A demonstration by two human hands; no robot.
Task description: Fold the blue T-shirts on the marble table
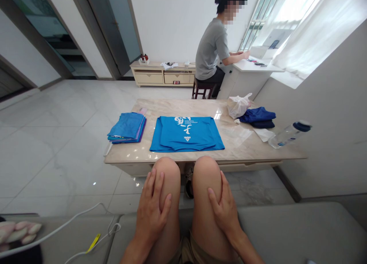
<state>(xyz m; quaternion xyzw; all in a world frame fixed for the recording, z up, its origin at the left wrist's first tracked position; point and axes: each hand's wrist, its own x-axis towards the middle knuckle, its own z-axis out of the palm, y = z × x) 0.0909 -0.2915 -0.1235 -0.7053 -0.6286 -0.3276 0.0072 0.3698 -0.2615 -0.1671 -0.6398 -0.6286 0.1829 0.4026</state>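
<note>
My left hand (153, 203) lies flat on my left thigh near the knee, fingers stretched and thumb apart. On the other leg rests my right hand (223, 206), also open, its fingers over the outer side of the thigh. Neither holds anything. In front of my knees a blue T-shirt (197, 132) with white lettering lies partly folded on the marble-topped table (134, 153). To its left is a stack of folded blue and purple clothes (126, 126).
At the table's right are a white plastic bag (239, 105), dark blue cloth (259, 117), a paper tissue (263, 135) and a clear water bottle (289, 134). Beyond, a person (212, 50) sits at a white desk (243, 75). A white cable (71, 222) crosses the sofa (301, 229).
</note>
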